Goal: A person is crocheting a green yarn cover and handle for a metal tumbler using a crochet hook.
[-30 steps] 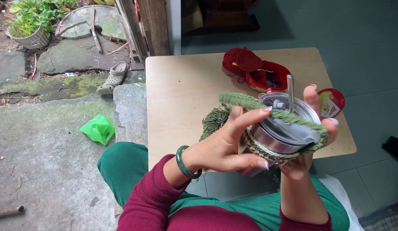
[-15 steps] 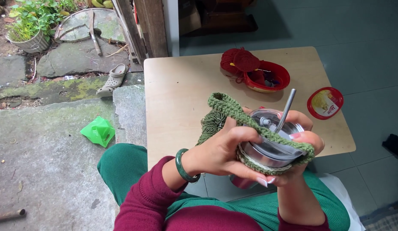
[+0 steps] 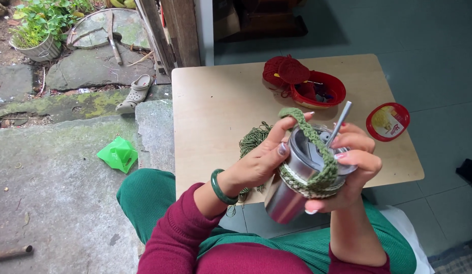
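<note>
Nearest to us, our lap in green trousers and maroon sleeves fills the bottom of the view. Just above it our right hand (image 3: 347,167) wraps around a shiny metal tumbler (image 3: 296,182), fingers (image 3: 365,160) closed on its upper part, with the cup tilted so its base points down toward our knees. A metal straw (image 3: 340,124) sticks up from the lid at a slant. A green crochet band (image 3: 317,175) hugs the tumbler just under the lid, and its strap loops up over the top. Our left hand (image 3: 258,162), a dark green bangle (image 3: 220,187) on the wrist, pinches that strap between thumb and fingertips, lifting it above the lid. We hold the whole thing in the air over the near edge of the worktop (image 3: 220,111), not resting on it.

Behind our left hand a loose heap of green yarn (image 3: 253,139) lies on the worktop. Farther back sits a red bowl (image 3: 317,91) with red crochet pieces (image 3: 284,71) leaning against it. To the right, beside the worktop's edge, a round red lid (image 3: 388,122) shows.

Off to the left, beyond the stone step, we see a crumpled green bag (image 3: 118,153), a grey clog (image 3: 135,94) and a potted plant (image 3: 38,25).
</note>
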